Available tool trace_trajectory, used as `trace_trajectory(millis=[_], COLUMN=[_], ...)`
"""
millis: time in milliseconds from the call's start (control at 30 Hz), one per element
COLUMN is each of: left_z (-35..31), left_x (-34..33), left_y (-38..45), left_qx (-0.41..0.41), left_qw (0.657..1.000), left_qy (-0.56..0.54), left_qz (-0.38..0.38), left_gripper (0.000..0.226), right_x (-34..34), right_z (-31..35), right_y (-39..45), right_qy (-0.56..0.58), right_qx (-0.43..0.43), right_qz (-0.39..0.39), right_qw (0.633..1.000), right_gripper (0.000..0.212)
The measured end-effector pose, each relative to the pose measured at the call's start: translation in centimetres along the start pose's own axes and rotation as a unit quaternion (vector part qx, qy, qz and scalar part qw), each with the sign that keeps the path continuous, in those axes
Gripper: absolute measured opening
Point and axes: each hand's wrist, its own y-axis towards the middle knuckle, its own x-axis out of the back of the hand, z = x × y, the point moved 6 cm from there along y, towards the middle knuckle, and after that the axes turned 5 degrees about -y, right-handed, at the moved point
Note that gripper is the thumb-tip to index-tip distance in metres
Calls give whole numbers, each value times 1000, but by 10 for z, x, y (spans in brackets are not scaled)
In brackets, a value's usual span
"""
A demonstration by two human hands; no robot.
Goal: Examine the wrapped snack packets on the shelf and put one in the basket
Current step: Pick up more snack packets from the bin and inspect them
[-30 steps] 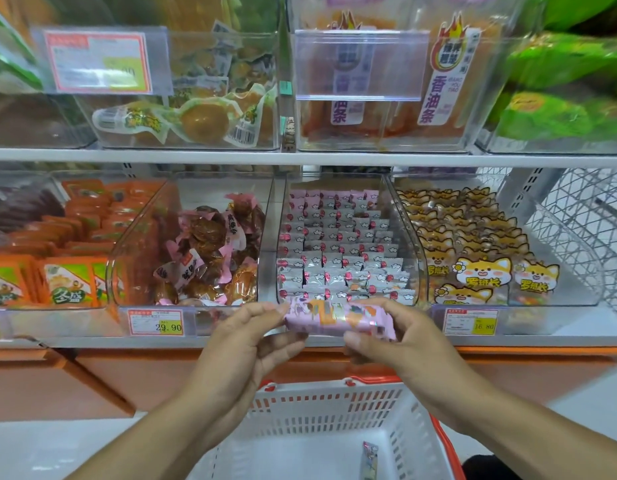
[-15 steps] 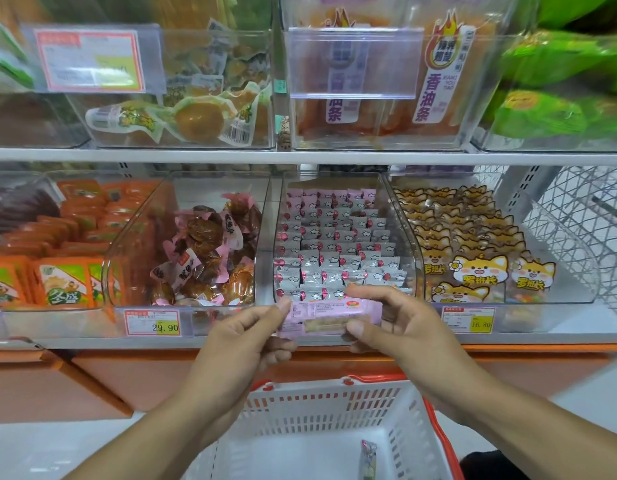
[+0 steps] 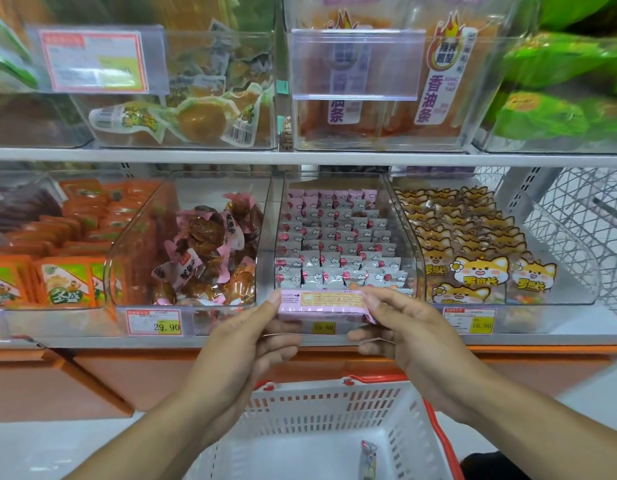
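Note:
A long pink wrapped snack packet [image 3: 322, 304] is held level in front of the lower shelf, its printed back with an orange label facing me. My left hand [image 3: 246, 344] pinches its left end and my right hand [image 3: 409, 336] pinches its right end. Behind it stands a clear bin [image 3: 409, 216] filled with several rows of the same pink and white packets [image 3: 338, 251]. Below my hands sits a white basket [image 3: 331, 407] with an orange rim, and one small wrapped item [image 3: 368, 459] lies on its floor.
Clear bins line the lower shelf: orange packets [image 3: 62, 282] at left, pink-wrapped brown snacks [image 3: 204, 251], fox-print packets [image 3: 473, 258] at right. A wire basket [image 3: 577, 223] stands far right. The upper shelf [image 3: 300, 156] carries more bins. Price tags [image 3: 154, 322] run along the shelf edge.
Both hands have turned the packet over and raised it slightly, so its printed back with the orange label now faces me. The view has shifted a little lower.

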Motion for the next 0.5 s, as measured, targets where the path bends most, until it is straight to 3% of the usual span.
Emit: trace_trajectory(millis=[133, 233, 333, 500], left_z=[1, 2, 4, 2], left_x=[3, 5, 2, -9], left_y=[2, 3, 4, 6], left_qx=[-1, 9, 19, 17], left_qw=[999, 999, 999, 1000], left_qy=[-42, -33, -33, -20], left_qz=[-13, -18, -27, -14], left_gripper=[32, 42, 49, 38], right_x=[1, -5, -10, -6], right_z=[0, 10, 19, 36], right_y=[2, -2, -7, -5], right_qy=[-29, -93, -199, -240], right_qx=[-2, 48, 123, 186], right_qz=[8, 79, 130, 41], right_qw=[1000, 991, 964, 952], right_gripper=[23, 30, 55, 40])
